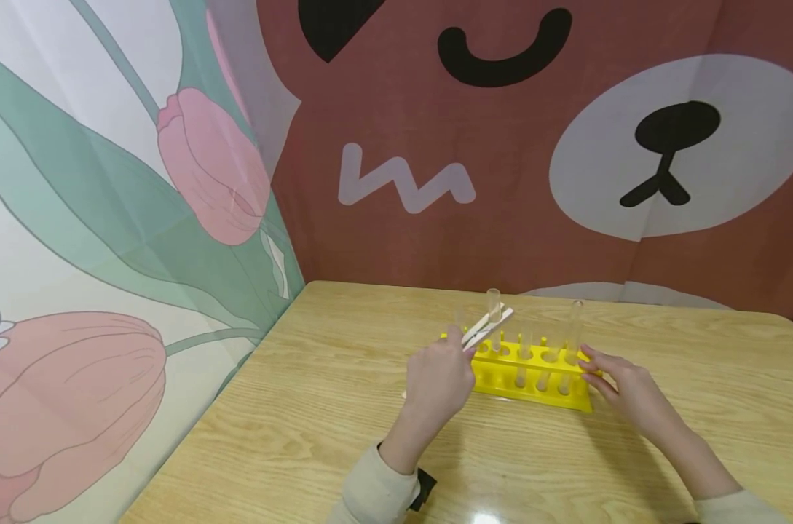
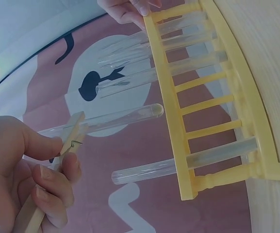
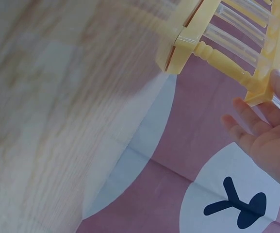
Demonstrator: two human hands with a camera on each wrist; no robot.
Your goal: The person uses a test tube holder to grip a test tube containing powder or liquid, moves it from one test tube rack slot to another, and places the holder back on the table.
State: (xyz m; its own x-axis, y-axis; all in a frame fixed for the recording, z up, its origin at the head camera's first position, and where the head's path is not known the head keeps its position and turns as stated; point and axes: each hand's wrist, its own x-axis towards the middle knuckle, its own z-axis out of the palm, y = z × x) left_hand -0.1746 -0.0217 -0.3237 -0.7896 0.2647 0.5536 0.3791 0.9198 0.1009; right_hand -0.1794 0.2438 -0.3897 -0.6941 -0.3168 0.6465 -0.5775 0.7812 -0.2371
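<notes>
My left hand [image 1: 440,375] grips a wooden test tube clamp [image 1: 488,329], whose jaws hold a clear test tube [image 1: 494,300]. In the left wrist view, the rounded end of this test tube [image 2: 130,117] is just above the upper plate of the yellow test tube rack [image 2: 171,107]. My right hand [image 1: 632,393] pinches the right end of the rack's upper plate, thumb on top and fingers underneath, as the right wrist view shows. Three test tubes [image 2: 188,65] stand in the rack's right part. Another tube [image 2: 222,149] stands near its left end.
The rack stands on a wood-grain table [image 1: 304,407]. Behind it hangs a brown cloth [image 1: 396,240] with a bear face, and a tulip-patterned cloth [image 1: 140,218] is to the left. A small black object [image 1: 422,489] shows beside the left sleeve.
</notes>
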